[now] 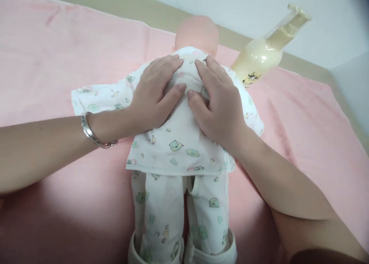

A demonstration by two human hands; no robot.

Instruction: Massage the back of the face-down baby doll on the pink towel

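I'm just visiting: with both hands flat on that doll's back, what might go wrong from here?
The pump bottle is near the right hand, so a sideways sweep might knock it.
The silver bracelet on the left wrist is close to the printed shirt and might snag its sleeve.
The shirt looks loose, so it could bunch up if the left hand or the right slides along it.

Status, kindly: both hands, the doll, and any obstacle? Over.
Left hand, right hand: spread on clothed doll. Doll apparently face down on pink cloth. Pump bottle near right hand, apparently not in the way.
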